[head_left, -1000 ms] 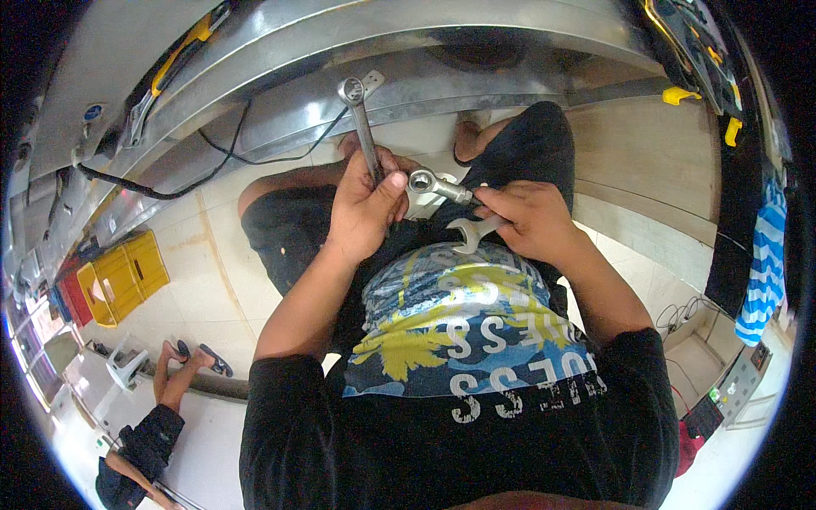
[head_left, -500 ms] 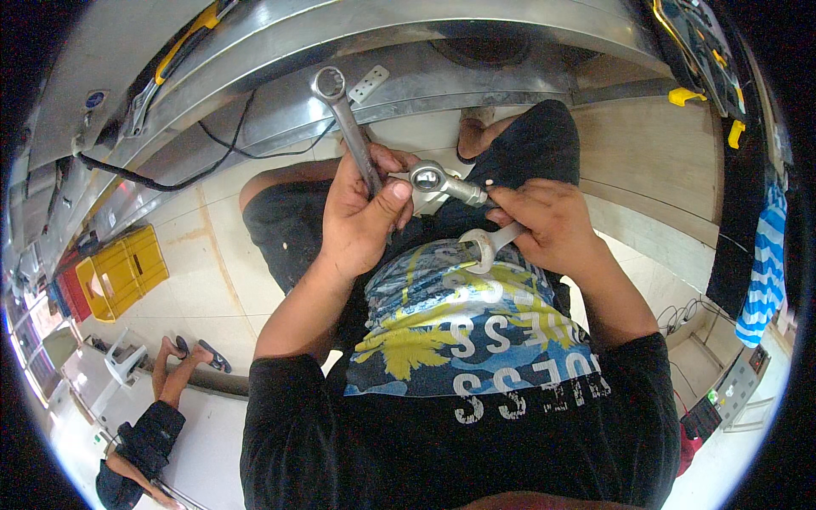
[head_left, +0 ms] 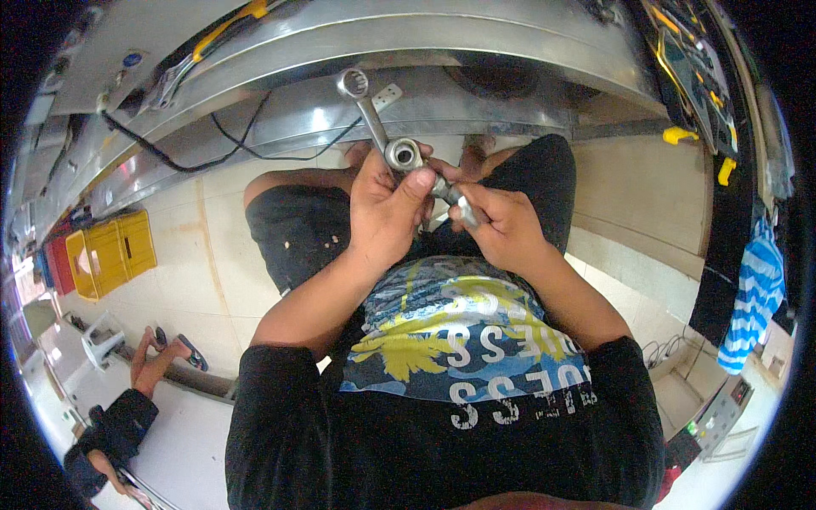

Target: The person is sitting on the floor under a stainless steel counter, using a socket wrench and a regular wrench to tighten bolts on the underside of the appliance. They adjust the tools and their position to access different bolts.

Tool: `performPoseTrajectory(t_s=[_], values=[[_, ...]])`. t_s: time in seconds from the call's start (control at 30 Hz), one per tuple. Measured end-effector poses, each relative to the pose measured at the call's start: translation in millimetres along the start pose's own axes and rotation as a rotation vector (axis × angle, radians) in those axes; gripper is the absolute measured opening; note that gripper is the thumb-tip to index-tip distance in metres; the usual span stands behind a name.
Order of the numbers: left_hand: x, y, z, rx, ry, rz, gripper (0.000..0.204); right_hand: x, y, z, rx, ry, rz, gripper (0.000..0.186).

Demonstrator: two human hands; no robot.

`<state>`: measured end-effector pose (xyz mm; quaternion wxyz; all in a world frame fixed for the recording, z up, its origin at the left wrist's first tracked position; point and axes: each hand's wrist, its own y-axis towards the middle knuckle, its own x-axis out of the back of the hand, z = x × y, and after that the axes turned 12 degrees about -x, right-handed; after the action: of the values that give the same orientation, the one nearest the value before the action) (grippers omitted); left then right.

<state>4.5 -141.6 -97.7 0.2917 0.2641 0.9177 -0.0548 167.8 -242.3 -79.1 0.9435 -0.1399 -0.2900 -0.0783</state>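
Observation:
My left hand (head_left: 387, 208) is closed round a combination wrench (head_left: 371, 119), its ring end pointing up and away from me. The same hand grips a silver rod end (head_left: 403, 155), a round eye with a threaded shank, thumb pressed beside the eye. My right hand (head_left: 506, 223) is closed at the shank's lower right end, holding a second wrench (head_left: 467, 210); only its bright metal end shows, against or very near the shank. Fingers hide most of that wrench and the contact. Both hands are above my lap, in front of my shirt.
A metal bench edge (head_left: 340, 55) runs across ahead, with yellow-handled pliers (head_left: 208, 47) on it. A black cable (head_left: 161, 157) and a power strip (head_left: 388, 96) are beyond my hands. A yellow crate (head_left: 110, 255) stands left; another person (head_left: 119, 425) is at lower left.
My right hand has moved left and turned, bringing its wrench up from below to the rod end's shank. The rod end has shifted left and closer to the left hand's wrench.

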Motion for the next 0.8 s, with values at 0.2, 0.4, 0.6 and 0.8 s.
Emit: performPoseTrajectory(t_s=[0.2, 0.4, 0.6, 0.8], values=[[15.7, 8.2, 5.9, -0.131, 0.306, -0.050, 0.025, 11.8, 14.7, 9.4, 0.015, -0.187, -0.114, 0.041], [40.2, 15.7, -4.3, -0.092, 0.396, 0.014, 0.026, 37.0, 0.5, 42.6, 0.634, -0.096, -0.077, 0.041], [45.1, 16.1, -16.9, -0.076, 0.232, 0.082, 0.034, 26.0, 10.2, 40.6, 0.730, -0.152, -0.053, 0.044], [51.9, 9.0, -11.0, -0.148, 0.263, 0.013, 0.040, 13.7, 42.3, 14.3, 0.513, -0.257, -0.203, 0.042]])
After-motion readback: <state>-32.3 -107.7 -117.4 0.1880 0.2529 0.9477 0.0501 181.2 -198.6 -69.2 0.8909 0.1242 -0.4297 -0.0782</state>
